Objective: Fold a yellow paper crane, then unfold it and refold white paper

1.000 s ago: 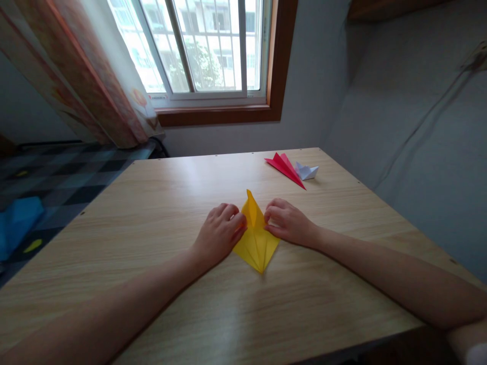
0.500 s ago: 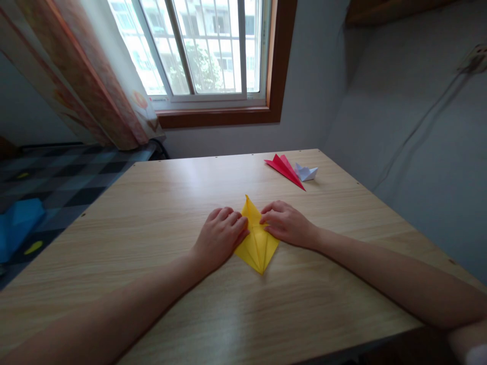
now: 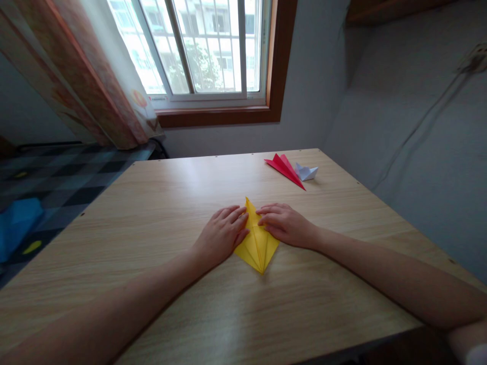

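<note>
A folded sheet of yellow paper (image 3: 259, 248) lies flat on the wooden table, shaped like a diamond with creases running to its near point. Its far tip is narrow and slightly bent. My left hand (image 3: 224, 230) rests on the paper's left edge, fingers stretched out toward the far tip. On the right edge lies my right hand (image 3: 283, 223), its fingers extended over the paper and pressing it down. The side edges of the paper are partly hidden under both hands.
Farther back on the table (image 3: 171, 203) lie a red paper plane (image 3: 285, 171) and a white paper boat (image 3: 306, 172), close together. A blue folded paper (image 3: 19, 223) sits on the checked cloth (image 3: 76, 177) to the left. A window (image 3: 213, 50) is behind.
The fingers of both hands have straightened and reached farther toward the paper's far tip, lying flatter. The yellow paper has stayed in nearly the same place.
</note>
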### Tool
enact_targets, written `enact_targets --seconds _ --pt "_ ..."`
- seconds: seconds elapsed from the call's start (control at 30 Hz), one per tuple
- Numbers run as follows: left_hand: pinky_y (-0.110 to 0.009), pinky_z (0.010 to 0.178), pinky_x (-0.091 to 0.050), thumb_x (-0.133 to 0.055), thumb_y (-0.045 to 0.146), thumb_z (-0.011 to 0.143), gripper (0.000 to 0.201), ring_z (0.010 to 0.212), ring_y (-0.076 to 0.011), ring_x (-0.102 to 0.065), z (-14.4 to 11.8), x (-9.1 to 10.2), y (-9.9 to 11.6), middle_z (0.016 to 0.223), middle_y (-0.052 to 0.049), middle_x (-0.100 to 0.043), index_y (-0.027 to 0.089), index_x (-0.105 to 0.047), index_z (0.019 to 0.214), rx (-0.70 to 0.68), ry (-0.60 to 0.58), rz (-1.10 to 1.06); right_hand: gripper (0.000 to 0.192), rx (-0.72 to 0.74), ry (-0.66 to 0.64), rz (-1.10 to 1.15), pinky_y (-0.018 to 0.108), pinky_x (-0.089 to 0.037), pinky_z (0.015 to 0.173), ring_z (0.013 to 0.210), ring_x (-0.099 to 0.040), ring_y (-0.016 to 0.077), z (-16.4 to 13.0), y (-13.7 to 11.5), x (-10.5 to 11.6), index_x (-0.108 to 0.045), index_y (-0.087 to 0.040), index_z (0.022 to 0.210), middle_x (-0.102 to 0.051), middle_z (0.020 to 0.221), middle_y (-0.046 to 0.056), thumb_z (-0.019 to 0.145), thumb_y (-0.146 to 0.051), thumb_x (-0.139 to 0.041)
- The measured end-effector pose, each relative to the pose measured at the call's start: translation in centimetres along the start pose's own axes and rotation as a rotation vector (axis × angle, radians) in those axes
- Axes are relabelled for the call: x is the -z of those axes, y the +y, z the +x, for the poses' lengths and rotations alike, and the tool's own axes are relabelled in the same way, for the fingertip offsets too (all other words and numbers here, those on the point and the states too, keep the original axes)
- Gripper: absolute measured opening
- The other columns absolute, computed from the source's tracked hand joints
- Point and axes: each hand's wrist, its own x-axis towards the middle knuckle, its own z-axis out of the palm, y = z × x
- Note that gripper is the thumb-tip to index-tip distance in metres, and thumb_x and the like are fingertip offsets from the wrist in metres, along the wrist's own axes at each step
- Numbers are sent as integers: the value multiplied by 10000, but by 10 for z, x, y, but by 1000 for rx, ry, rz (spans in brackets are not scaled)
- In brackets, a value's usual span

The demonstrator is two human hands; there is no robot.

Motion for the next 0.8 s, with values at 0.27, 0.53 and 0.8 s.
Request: enact_targets --seconds 0.27,0.53,0.8 --pt "-462 1119 -388 -418 353 1009 416 1324 -275 -483 -2 -5 -4 1404 -137 -564 128 -575 1322 -22 -40 -24 155 29 -14 -6 419 -467 1009 1155 -622 228 1 -3 2 -675 -212 992 -710 1182 80 915 -171 -547" --pt "-444 1136 -387 -390 371 1022 420 1336 -250 -475 -2 -5 -3 1419 -119 -553 141 -567 1325 -94 -86 -103 133 12 -7 -18 401 -468 940 1032 -649 226 2 -7 6 -680 -211 945 -737 1019 71 902 -173 -559" --pt "-430 1120 -422 -386 347 1025 394 1302 -237 -514 0 -2 -1 1412 -109 -560 165 -550 1334 -170 -104 -153 252 -72 -14 -120 434 -437 997 1139 -587 246 0 -5 2 -677 -191 1146 -678 1210 101 938 -225 -539"
